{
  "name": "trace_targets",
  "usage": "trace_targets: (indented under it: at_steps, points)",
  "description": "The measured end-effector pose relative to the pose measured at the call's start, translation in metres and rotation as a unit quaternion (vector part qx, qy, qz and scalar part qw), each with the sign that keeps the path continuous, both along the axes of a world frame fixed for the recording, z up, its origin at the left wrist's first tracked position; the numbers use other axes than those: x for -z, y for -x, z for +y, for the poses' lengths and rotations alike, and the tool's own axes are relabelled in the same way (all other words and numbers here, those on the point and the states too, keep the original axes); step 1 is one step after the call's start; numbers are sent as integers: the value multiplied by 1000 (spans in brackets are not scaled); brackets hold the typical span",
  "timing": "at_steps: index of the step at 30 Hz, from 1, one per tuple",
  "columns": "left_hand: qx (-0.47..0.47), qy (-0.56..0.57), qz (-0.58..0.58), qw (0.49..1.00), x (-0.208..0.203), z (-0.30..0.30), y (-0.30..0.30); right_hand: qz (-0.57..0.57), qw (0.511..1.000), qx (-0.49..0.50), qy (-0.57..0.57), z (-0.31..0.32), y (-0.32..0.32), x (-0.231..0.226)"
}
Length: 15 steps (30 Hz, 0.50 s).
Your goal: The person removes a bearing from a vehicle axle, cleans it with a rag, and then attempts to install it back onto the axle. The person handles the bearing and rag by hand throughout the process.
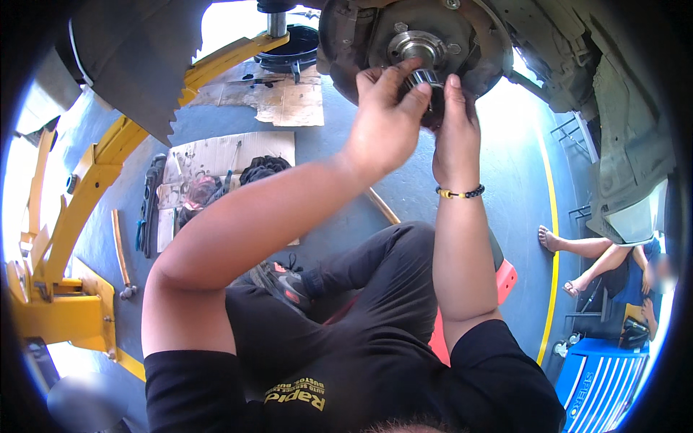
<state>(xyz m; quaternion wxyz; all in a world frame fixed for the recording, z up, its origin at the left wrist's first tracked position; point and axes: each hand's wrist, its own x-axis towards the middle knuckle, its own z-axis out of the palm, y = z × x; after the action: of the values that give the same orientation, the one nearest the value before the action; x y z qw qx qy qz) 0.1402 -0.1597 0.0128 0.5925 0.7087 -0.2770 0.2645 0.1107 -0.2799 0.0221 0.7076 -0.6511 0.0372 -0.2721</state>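
Note:
Both hands are raised to a tapered roller bearing [424,76], a metal ring with rollers showing. My left hand [386,115] pinches it between thumb and fingers from the left. From the right and below, my right hand [456,133] curls around it with the thumb pointing up; its other fingers are partly hidden. Just beyond the fingertips, a bare metal spindle [416,49] sticks out of a bolted flange at the middle of a round, dirty brake backing plate [480,32]. Whether the bearing touches the spindle's end cannot be made out.
A yellow lift arm [108,155] rises on the left, near a black drain pan [290,54]. Cardboard [278,144] with tools and dark rags lies on the floor, a hammer [121,252] beside it. A blue tool cabinet [603,390] and a seated person [613,263] are at right.

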Motion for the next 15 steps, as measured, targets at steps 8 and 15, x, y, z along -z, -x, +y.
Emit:
trace_targets:
  at_steps: [8, 15]
  points:
    - [158, 89, 281, 942, -32, 1, -44, 71, 945, -221, -231, -1, -12, -3]
    - [128, 32, 465, 875, -45, 5, -19, 67, 900, -279, -329, 5, -18, -12]
